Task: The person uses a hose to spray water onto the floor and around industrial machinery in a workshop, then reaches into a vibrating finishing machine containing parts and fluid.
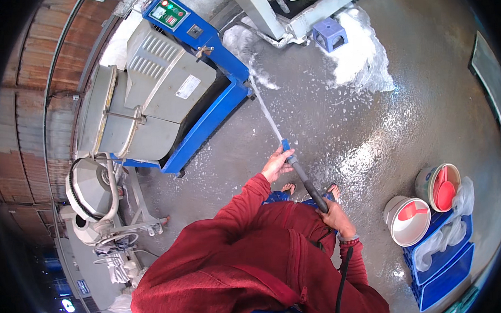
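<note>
A dark grey water hose (pixel 306 179) with a blue nozzle (pixel 286 146) slants across in front of me. My left hand (pixel 277 165) is closed around it just behind the nozzle. Lower and to the right, my right hand (pixel 338 218) grips the hose's near part. A white jet of water (pixel 267 112) shoots forward and left, reaching the blue frame (pixel 236 87) of a large grey mixer-like machine (pixel 165 70) near its corner foot. White foam or powder (pixel 243 42) lies on the floor beyond that corner.
A small purple stool (pixel 329 34) stands by a white heap (pixel 363 56), near another machine's pale frame (pixel 322 16). At right are two white buckets (pixel 396 228) with red scoops, beside blue crates (pixel 448 276). A smaller drum mixer (pixel 90 188) stands left. The concrete floor (pixel 361 135) is wet.
</note>
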Motion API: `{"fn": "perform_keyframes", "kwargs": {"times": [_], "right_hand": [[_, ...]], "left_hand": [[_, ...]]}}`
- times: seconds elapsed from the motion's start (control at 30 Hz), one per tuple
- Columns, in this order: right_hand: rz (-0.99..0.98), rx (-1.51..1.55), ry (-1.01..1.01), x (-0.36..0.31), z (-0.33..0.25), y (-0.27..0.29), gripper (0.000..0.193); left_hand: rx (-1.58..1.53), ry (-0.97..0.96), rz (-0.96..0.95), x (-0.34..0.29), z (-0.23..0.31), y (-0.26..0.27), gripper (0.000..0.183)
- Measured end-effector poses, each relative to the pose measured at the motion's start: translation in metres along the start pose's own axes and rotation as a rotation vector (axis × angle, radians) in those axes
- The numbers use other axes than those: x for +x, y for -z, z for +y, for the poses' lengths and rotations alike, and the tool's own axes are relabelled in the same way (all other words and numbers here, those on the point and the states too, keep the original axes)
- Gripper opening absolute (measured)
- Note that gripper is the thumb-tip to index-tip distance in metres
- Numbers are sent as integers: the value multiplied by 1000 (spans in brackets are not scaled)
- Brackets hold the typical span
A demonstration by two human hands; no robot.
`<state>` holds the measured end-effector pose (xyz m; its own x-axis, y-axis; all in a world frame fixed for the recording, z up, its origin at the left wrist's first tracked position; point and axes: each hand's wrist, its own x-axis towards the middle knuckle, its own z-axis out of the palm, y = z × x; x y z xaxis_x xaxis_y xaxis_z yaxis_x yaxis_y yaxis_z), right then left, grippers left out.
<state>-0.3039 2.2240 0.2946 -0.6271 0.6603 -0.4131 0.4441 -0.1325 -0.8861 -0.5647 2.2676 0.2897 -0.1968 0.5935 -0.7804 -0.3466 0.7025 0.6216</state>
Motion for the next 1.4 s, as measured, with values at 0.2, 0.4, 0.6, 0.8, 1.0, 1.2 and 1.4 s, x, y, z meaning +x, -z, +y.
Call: {"fn": "perform_keyframes", "kwargs": {"times": [0.2, 0.4, 0.6, 0.8, 1.0, 1.2, 1.4], "right_hand": [[52, 77, 34, -10, 3, 17, 25], [13, 86, 53, -14, 2, 28, 28], [-29, 41, -13, -21, 3, 26, 32], [138, 10, -171, -48, 15, 19, 29], [415, 67, -454, -95, 11, 25, 28], [446, 94, -399, -121, 39, 36, 32], [431, 153, -236, -119, 55, 39, 32]], "left_hand": [[25, -9, 46, 5, 4, -35, 57], [152, -139, -7, -27, 30, -39, 72], [-18, -7, -85, 0, -14, -23, 69], [-88, 184, -177, 47, -65, -56, 44], [125, 93, -357, 36, -55, -185, 36], [115, 28, -429, 24, -54, -209, 44], [129, -9, -373, 3, -33, -194, 53]]}}
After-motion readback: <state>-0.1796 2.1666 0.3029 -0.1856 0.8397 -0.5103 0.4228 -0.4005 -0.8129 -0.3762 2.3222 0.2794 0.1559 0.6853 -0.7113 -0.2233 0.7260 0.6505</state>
